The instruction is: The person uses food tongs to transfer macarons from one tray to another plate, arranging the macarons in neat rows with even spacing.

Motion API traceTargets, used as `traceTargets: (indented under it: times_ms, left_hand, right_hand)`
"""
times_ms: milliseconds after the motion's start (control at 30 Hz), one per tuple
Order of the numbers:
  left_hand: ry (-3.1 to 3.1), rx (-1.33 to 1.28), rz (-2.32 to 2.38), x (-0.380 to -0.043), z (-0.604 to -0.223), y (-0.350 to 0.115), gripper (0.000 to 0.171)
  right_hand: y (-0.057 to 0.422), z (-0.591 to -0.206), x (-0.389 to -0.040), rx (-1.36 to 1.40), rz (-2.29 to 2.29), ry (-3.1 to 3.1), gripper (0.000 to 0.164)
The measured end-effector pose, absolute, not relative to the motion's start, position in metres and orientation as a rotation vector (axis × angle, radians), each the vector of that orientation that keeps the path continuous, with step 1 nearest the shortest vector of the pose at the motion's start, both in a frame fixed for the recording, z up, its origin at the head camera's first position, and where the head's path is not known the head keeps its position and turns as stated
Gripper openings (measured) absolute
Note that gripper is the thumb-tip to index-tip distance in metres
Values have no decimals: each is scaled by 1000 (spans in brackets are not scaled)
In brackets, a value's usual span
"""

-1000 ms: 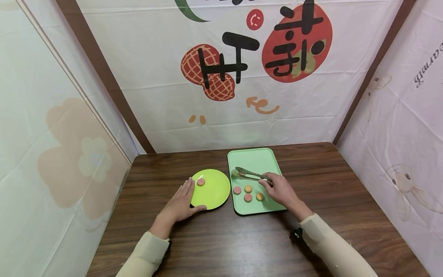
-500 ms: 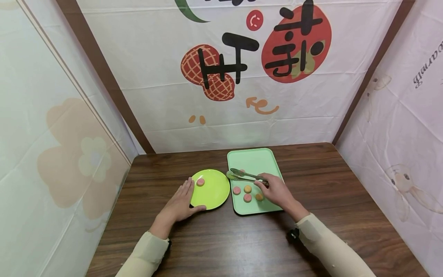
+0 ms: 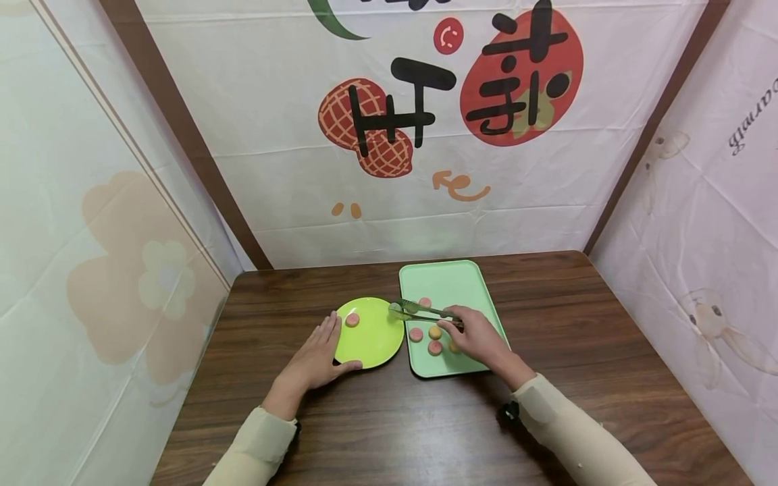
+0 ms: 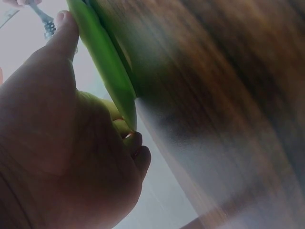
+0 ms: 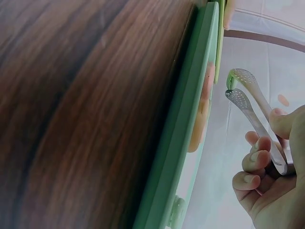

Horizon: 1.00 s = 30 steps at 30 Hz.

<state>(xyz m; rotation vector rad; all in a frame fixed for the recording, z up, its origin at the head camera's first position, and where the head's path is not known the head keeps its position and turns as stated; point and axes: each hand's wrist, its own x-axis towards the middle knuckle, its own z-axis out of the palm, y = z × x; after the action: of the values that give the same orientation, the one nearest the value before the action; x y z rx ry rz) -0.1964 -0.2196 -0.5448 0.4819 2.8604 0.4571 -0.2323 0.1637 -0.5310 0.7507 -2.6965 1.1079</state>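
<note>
Gripping tongs [image 3: 436,312] in the head view, the right hand [image 3: 480,335] holds their tips over the lime plate [image 3: 372,345], which bears a pink cookie [image 3: 352,320]; the left hand [image 3: 316,356], thumb spread, touches its rim. The left wrist view shows that thumb against the rim; the right wrist view, an unclear green patch [image 5: 231,81] at the tips.

Pale printed sheets [image 3: 395,209] border a brown wood-grain table [image 3: 389,432].

A dark brown, wood-grained table [image 3: 389,432] carries a round yellow-green plate [image 3: 371,347] left of centre and, just beside it on the right, a rectangular pale green tray [image 3: 458,287] reaching near the far edge.
</note>
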Motion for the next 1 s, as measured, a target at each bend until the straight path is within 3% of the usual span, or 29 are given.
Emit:
traceTargets:
  times_ms: [1000]
  left_hand:
    - [2851, 457, 459, -197, -543, -217, 118]
  right_hand:
    - [141, -533, -234, 850, 1087, -2695, 21]
